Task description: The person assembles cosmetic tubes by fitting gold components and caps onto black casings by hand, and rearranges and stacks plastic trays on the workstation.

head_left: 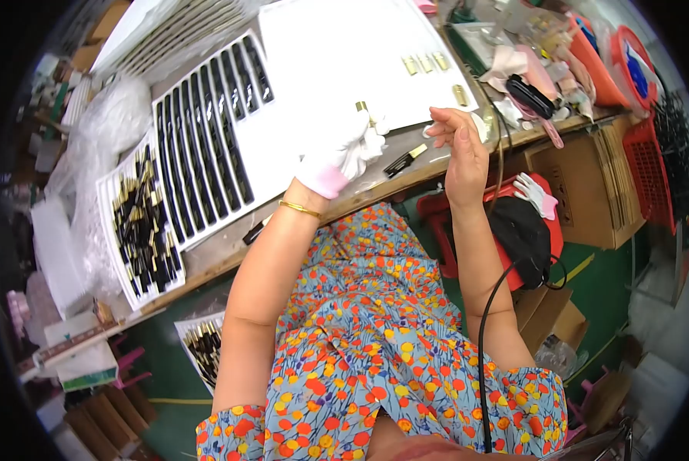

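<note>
My left hand (352, 150), in a white glove with a pink cuff, is over the front part of a white board (314, 46). Its fingers are closed round a small gold cylinder (361, 106), whose end sticks out above the glove; the rest is hidden. My bare right hand (464, 150) is raised at the board's front right corner, fingers loosely bent and apart, with nothing visible in them. Between the hands, a black tube with a gold end (406, 160) lies at the table edge. Several gold pieces (426, 63) stand on the board, with another gold piece (460, 95) nearer my right hand.
Left of the board are a tray of black tubes in rows (206, 131) and a heaped tray of black-and-gold tubes (141, 223). Cloths and a black object (530, 97) clutter the right side. A cable runs past my right arm. A red stool (548, 234) holds a glove.
</note>
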